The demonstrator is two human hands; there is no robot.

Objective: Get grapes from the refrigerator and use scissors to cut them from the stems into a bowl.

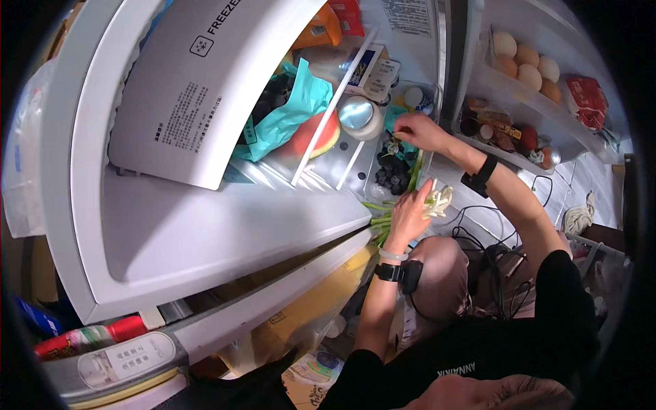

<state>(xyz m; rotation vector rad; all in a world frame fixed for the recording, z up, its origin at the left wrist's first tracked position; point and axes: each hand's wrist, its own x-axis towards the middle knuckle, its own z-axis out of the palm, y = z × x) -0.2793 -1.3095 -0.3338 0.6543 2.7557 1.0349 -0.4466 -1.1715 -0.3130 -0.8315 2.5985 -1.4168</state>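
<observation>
My left hand [408, 217] is closed round a bunch of green stalks [383, 224] with white ends [439, 201], just outside the open fridge drawer. The white ends stick out to the right of my fingers. My right hand [418, 132] reaches over the drawer's right end with its fingers pinched together; what they grip is hidden. Below those fingertips lie dark grapes [391, 171] in what looks like clear plastic. A bit of teal bag [394, 116] shows behind my fingers. Left of the grapes stands a round jar with a silvery lid [359, 115].
The drawer also holds a teal bag [301, 99] of dark fruit and a cut watermelon [318, 133]. A white freezer flap [184, 102] hangs at the left. Eggs [528, 75] sit in the open door's shelf [540, 102] at the right. Black cables [488, 239] run near my knee.
</observation>
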